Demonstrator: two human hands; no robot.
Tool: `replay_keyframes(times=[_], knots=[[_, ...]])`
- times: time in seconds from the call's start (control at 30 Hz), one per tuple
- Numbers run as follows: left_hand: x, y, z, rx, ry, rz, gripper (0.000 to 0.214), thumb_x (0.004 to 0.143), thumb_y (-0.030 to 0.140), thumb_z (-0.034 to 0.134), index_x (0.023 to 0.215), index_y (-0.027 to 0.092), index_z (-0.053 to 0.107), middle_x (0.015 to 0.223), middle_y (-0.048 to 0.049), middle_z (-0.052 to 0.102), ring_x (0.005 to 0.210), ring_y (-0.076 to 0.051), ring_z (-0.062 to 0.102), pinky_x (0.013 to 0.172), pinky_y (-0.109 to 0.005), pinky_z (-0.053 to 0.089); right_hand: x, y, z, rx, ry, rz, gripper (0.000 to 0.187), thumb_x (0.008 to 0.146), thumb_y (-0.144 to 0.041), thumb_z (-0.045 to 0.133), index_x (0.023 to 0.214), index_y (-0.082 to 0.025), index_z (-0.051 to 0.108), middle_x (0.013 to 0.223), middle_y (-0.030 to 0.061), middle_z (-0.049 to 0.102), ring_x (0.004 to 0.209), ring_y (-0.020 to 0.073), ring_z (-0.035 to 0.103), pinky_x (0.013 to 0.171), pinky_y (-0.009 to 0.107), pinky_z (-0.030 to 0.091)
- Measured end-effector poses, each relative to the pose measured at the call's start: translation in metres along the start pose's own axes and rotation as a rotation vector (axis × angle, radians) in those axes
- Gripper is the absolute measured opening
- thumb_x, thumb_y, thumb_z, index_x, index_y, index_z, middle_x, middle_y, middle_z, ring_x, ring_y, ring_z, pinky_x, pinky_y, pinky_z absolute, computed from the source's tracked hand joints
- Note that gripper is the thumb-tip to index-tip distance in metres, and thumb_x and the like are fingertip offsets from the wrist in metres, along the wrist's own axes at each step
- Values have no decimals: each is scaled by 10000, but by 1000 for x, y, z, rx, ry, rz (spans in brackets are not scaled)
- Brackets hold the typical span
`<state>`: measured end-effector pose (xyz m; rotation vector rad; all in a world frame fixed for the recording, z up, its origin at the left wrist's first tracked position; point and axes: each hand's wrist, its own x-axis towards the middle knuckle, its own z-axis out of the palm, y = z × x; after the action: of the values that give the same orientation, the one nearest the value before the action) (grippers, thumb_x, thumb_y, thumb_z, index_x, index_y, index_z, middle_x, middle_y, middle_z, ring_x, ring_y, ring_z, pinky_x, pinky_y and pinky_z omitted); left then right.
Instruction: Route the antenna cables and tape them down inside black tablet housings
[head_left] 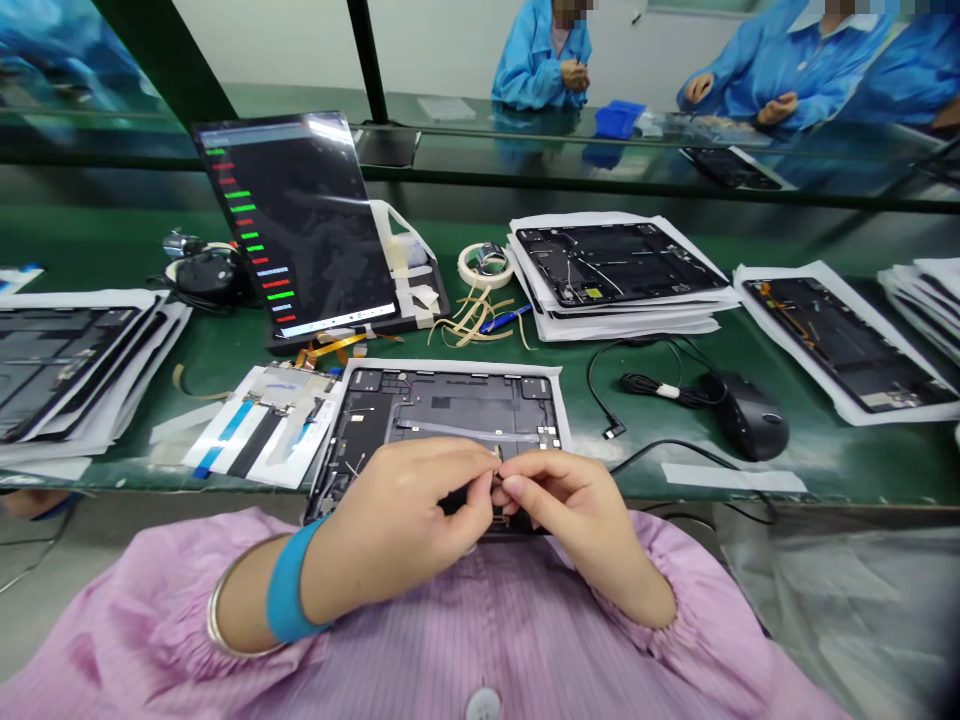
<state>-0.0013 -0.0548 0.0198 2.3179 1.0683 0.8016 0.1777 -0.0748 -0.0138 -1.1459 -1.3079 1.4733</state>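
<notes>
An open black tablet housing lies on white sheeting at the bench's front edge, its inner side up. My left hand, with a blue band and a silver bangle at the wrist, is closed in a pinch over the housing's near part. Against its fingertips, my right hand pinches too. Whatever small thing sits between the fingers is too hidden to name. Just left of the housing is a white-backed panel with blue and black strips and an orange flex cable.
Behind the panel leans a lit screen with coloured bars. A tape roll, a blue pen and stacked housings stand farther back. To the right lie a mouse and a cable. Co-workers in blue sit beyond the glass.
</notes>
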Motion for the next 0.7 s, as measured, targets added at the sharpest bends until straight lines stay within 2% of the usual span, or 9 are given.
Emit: replay_keyframes(times=[0.23,0.37,0.43,0.53,0.6,0.7], knots=[[4,-2,-1,-55,-40,-63,199,829,142,515,775,217,692,812,24,719,742,-116,657,706,-208,520,2,3,-1,-29,-14,0,115,825,-284,629,836,-185,685,714,20,687,634,118,635,531,208,483],[14,-11,-3,-123,-44,-264,158,794,170,542,774,206,695,773,28,710,689,-102,643,624,-180,508,-6,-1,-14,-228,-15,-65,96,836,-249,587,799,-184,649,681,13,646,608,124,590,547,240,450],[19,-18,-4,-118,-53,-350,147,774,177,544,765,196,689,753,25,704,671,-106,637,606,-184,500,-16,-6,-30,-373,-130,-116,110,821,-187,564,723,-184,614,646,5,609,580,115,535,531,241,404],[25,-33,-2,-11,-94,-378,158,756,173,522,728,191,676,737,15,698,669,-130,628,620,-224,475,-37,-10,-62,-447,-365,-169,107,792,-145,545,700,-188,581,639,5,574,603,121,496,549,256,370],[28,-43,-1,87,-121,-389,175,761,184,502,721,186,672,738,-2,696,677,-150,624,640,-255,461,-51,-8,-81,-429,-447,-178,75,784,-158,544,745,-197,594,632,4,564,625,132,498,596,279,378],[31,-52,-8,192,-130,-431,193,776,225,496,723,186,677,729,-18,694,679,-174,618,641,-282,445,-67,-3,-99,-369,-488,-174,62,792,-185,546,769,-211,597,634,4,568,635,137,508,634,297,385]])
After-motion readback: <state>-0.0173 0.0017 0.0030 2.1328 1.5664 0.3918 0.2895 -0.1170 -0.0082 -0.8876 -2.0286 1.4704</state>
